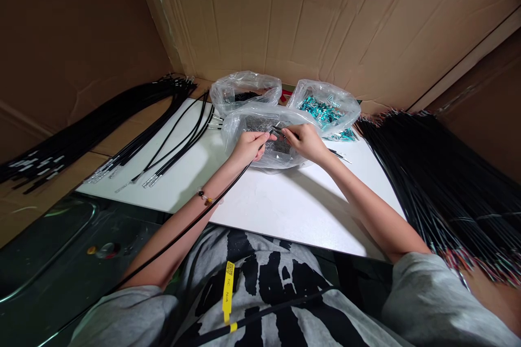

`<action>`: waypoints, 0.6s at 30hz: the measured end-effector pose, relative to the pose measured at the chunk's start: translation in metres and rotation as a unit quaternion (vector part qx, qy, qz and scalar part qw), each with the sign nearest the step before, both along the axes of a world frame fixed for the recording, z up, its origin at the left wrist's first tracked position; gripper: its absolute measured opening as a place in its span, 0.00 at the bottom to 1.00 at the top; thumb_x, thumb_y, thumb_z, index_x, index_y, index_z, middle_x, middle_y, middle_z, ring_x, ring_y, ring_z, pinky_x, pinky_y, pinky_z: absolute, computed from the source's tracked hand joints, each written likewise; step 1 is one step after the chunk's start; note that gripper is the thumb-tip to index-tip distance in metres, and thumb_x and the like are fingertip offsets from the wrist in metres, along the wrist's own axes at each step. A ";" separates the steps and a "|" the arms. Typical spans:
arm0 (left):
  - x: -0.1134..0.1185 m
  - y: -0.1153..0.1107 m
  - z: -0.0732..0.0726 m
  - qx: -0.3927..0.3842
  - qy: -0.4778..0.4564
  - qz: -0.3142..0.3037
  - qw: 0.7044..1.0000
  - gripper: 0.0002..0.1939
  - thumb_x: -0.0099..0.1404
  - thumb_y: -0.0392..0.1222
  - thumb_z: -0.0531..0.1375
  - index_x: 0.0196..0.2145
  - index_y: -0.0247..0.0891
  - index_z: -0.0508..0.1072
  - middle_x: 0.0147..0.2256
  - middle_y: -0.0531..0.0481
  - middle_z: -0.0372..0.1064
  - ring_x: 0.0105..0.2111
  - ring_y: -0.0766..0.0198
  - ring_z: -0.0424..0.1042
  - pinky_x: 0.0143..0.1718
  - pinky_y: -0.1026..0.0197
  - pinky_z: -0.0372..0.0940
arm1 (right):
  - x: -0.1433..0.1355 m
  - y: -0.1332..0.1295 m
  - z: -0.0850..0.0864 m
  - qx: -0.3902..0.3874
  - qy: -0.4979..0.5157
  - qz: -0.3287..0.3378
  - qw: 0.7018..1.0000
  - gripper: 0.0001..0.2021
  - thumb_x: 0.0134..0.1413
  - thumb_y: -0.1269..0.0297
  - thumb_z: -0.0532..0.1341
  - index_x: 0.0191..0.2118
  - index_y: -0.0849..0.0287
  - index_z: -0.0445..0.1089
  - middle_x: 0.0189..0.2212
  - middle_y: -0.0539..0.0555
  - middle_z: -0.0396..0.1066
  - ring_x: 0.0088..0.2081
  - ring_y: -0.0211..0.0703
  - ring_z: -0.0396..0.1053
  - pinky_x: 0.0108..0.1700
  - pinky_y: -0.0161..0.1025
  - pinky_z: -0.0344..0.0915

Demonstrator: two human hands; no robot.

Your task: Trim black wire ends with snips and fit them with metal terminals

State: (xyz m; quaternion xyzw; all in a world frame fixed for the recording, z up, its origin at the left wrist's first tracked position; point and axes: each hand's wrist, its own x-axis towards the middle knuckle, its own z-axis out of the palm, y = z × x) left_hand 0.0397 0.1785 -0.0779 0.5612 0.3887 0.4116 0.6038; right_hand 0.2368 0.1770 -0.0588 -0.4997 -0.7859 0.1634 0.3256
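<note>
My left hand (pixel 253 146) is closed round the end of a black cable (pixel 211 206), which trails back along the left forearm to the lower left. Close beside it, my right hand (pixel 302 140) pinches something small, dark and pointed; its kind is hard to make out. The two hands nearly meet at the fingertips. Beneath them lies an open clear plastic bag (pixel 280 161) filled with tiny grey metallic pieces (pixel 260 123). Both hands are above the bag's opening.
Behind stand a bag with black contents (pixel 246 95) and a bag of teal pieces (pixel 323 109). Bundled black cables (pixel 134 103) lie left, more cables (pixel 456 173) right, on and beside the white table (pixel 293 211). Cardboard walls (pixel 285 21) enclose the space. A yellow-tagged cable (pixel 260 314) crosses my lap.
</note>
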 end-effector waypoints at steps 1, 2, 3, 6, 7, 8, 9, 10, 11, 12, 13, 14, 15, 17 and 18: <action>0.000 0.000 0.000 0.001 0.000 0.001 1.000 0.15 0.70 0.48 0.62 0.38 0.31 0.80 0.12 0.61 0.53 0.12 0.73 0.48 0.17 0.66 0.44 | 0.001 0.000 0.001 -0.001 0.003 0.004 1.000 0.27 0.68 0.45 0.53 0.24 0.59 0.70 0.18 0.50 0.65 0.23 0.37 0.55 0.30 0.39 0.52; 0.000 0.000 0.000 0.003 -0.001 0.004 1.000 0.15 0.70 0.48 0.61 0.38 0.31 0.80 0.12 0.62 0.52 0.12 0.73 0.47 0.17 0.66 0.44 | 0.001 0.000 0.001 -0.002 0.006 0.007 1.000 0.28 0.68 0.44 0.52 0.25 0.60 0.71 0.18 0.50 0.65 0.22 0.37 0.55 0.30 0.39 0.53; -0.001 0.000 0.000 0.005 -0.002 0.008 1.000 0.15 0.70 0.47 0.60 0.38 0.31 0.79 0.12 0.62 0.52 0.12 0.74 0.47 0.17 0.66 0.44 | 0.001 -0.001 0.002 -0.002 0.011 0.008 1.000 0.28 0.69 0.44 0.51 0.26 0.60 0.72 0.18 0.50 0.65 0.22 0.37 0.55 0.29 0.39 0.53; -0.001 0.001 0.001 0.017 -0.003 0.024 1.000 0.14 0.71 0.44 0.58 0.38 0.32 0.79 0.12 0.62 0.51 0.12 0.73 0.46 0.17 0.66 0.43 | 0.002 -0.001 0.003 0.008 0.028 0.003 1.000 0.29 0.70 0.44 0.49 0.31 0.61 0.75 0.20 0.51 0.67 0.23 0.38 0.58 0.29 0.38 0.55; -0.001 0.001 0.001 0.023 -0.001 0.031 0.999 0.14 0.70 0.44 0.58 0.38 0.32 0.79 0.13 0.62 0.52 0.12 0.73 0.46 0.17 0.66 0.44 | 0.002 -0.001 0.002 0.015 0.032 -0.002 0.999 0.27 0.69 0.44 0.51 0.33 0.62 0.76 0.22 0.52 0.70 0.25 0.39 0.60 0.30 0.38 0.57; -0.002 0.001 0.001 0.029 0.002 0.037 0.999 0.13 0.70 0.45 0.59 0.38 0.32 0.80 0.13 0.61 0.52 0.12 0.73 0.46 0.17 0.66 0.44 | 0.001 -0.002 0.002 0.023 0.034 -0.009 0.999 0.25 0.67 0.45 0.54 0.36 0.62 0.77 0.25 0.53 0.72 0.26 0.40 0.62 0.31 0.39 0.58; -0.002 0.001 0.001 0.035 0.005 0.044 0.998 0.13 0.69 0.45 0.60 0.37 0.32 0.80 0.13 0.61 0.52 0.13 0.73 0.47 0.17 0.66 0.44 | 0.001 -0.002 0.001 0.032 0.035 -0.015 0.999 0.23 0.65 0.46 0.58 0.38 0.63 0.77 0.28 0.55 0.75 0.28 0.41 0.64 0.33 0.39 0.60; -0.002 0.001 0.000 0.041 0.008 0.051 0.998 0.14 0.68 0.46 0.61 0.37 0.32 0.80 0.13 0.61 0.53 0.13 0.73 0.47 0.17 0.66 0.44 | 0.001 -0.002 0.000 0.039 0.034 -0.021 0.998 0.21 0.62 0.47 0.61 0.40 0.63 0.78 0.30 0.56 0.77 0.30 0.42 0.67 0.34 0.40 0.62; -0.002 0.001 0.000 0.048 0.013 0.057 0.997 0.14 0.67 0.47 0.62 0.37 0.32 0.81 0.13 0.61 0.53 0.13 0.73 0.48 0.17 0.65 0.45 | 0.000 -0.002 -0.001 0.044 0.031 -0.027 0.998 0.20 0.60 0.48 0.64 0.42 0.63 0.78 0.33 0.57 0.78 0.31 0.44 0.68 0.36 0.40 0.64; -0.002 0.001 0.000 0.054 0.017 0.063 0.996 0.14 0.67 0.47 0.62 0.37 0.32 0.81 0.13 0.61 0.53 0.13 0.73 0.48 0.17 0.65 0.45 | 0.000 -0.002 -0.002 0.048 0.028 -0.031 0.998 0.19 0.59 0.50 0.65 0.43 0.63 0.79 0.34 0.59 0.79 0.32 0.45 0.70 0.37 0.41 0.65; -0.001 0.001 0.000 0.060 0.022 0.067 0.996 0.14 0.66 0.47 0.63 0.38 0.32 0.81 0.13 0.61 0.53 0.13 0.72 0.48 0.18 0.65 0.46 | 0.000 -0.002 -0.003 0.052 0.025 -0.034 0.998 0.18 0.59 0.51 0.65 0.44 0.62 0.79 0.36 0.59 0.80 0.33 0.47 0.71 0.38 0.42 0.66; -0.001 0.002 0.000 0.066 0.027 0.072 0.995 0.14 0.66 0.47 0.63 0.38 0.32 0.82 0.13 0.61 0.53 0.14 0.72 0.49 0.18 0.65 0.46 | -0.001 -0.003 -0.003 0.055 0.022 -0.036 0.998 0.17 0.60 0.53 0.65 0.44 0.62 0.80 0.37 0.60 0.81 0.34 0.48 0.72 0.39 0.43 0.67; 0.000 0.002 -0.001 0.073 0.031 0.077 0.994 0.14 0.66 0.46 0.63 0.38 0.32 0.82 0.13 0.61 0.53 0.14 0.72 0.49 0.18 0.65 0.47 | -0.001 -0.003 -0.004 0.058 0.019 -0.038 0.997 0.17 0.60 0.54 0.65 0.45 0.62 0.80 0.38 0.61 0.82 0.34 0.49 0.73 0.39 0.43 0.67; 0.000 0.002 -0.001 0.089 0.040 0.088 0.991 0.14 0.65 0.45 0.62 0.39 0.32 0.83 0.13 0.61 0.53 0.15 0.71 0.50 0.19 0.64 0.48 | -0.001 -0.004 -0.003 0.064 0.014 -0.040 0.997 0.16 0.62 0.55 0.64 0.45 0.62 0.81 0.38 0.61 0.82 0.34 0.50 0.74 0.40 0.43 0.67; 0.001 0.001 -0.002 0.097 0.044 0.094 0.990 0.14 0.65 0.44 0.62 0.39 0.32 0.84 0.13 0.61 0.54 0.15 0.71 0.51 0.20 0.64 0.48 | -0.002 -0.004 -0.003 0.066 0.012 -0.040 0.997 0.16 0.62 0.56 0.64 0.45 0.63 0.82 0.38 0.61 0.83 0.34 0.50 0.74 0.39 0.43 0.67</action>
